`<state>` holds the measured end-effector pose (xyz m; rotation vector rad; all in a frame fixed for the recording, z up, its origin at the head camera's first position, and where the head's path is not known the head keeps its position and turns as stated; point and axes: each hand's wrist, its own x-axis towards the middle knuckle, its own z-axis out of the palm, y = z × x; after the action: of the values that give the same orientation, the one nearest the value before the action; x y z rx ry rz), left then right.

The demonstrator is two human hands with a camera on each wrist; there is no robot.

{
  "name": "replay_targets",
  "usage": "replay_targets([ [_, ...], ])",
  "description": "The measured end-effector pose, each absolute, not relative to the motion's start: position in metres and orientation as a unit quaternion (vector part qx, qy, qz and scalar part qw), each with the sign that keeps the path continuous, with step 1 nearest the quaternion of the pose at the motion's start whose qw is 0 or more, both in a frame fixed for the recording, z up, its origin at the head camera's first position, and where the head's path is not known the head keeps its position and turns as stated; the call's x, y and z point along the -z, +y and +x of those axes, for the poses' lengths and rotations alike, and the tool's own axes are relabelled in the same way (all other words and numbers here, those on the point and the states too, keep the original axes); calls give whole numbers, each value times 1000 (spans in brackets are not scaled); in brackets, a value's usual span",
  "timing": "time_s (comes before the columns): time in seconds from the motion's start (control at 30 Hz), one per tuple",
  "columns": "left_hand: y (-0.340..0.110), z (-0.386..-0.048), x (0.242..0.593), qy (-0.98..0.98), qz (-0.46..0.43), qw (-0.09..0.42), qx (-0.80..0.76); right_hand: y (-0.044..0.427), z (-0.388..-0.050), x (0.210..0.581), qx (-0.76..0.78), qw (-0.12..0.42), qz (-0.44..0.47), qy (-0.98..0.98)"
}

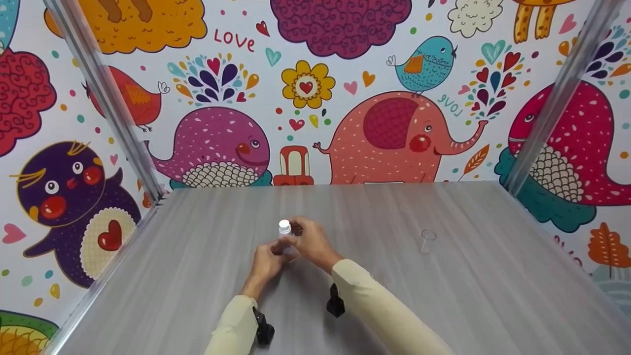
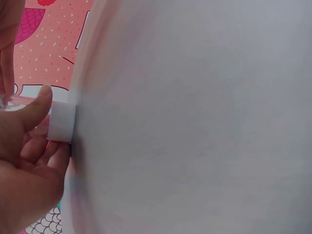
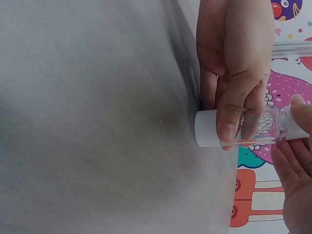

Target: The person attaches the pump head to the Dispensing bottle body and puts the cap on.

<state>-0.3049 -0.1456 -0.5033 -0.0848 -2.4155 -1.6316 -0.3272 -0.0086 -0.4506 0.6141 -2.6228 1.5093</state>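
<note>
A small clear bottle [image 3: 270,124] stands upright on the table between my two hands, its white base [image 3: 206,129] at the tabletop and its white cap [image 1: 284,226] on top. My left hand [image 1: 266,262] grips the bottle low down, thumb on one side and fingers curled on the other. From the right, my right hand [image 1: 314,245] pinches the white top part between thumb and fingers. The left wrist view shows the left hand's thumb and fingers around the bottle just above the base; most of the upper bottle is hidden there.
A small transparent cup-like piece [image 1: 428,241] stands on the grey wood-grain table [image 1: 473,291], to the right of my hands. Printed cartoon panels [image 1: 305,44] rise behind and at the sides. Metal posts [image 1: 111,98] stand at the back corners.
</note>
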Motion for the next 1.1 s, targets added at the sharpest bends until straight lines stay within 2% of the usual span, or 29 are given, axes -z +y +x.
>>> replay_targets([
  [0.27,-147,-306,502,-828,-36,103,551,-5,-325,449,-530,4,208,-822],
  [0.6,-147,-307,502,-829,-40,105,547,-7,-326,449,-504,58,272,-818],
  [1.1,-147,-307,503,-826,-34,111,551,-6,-328,455,-496,101,283,-815],
])
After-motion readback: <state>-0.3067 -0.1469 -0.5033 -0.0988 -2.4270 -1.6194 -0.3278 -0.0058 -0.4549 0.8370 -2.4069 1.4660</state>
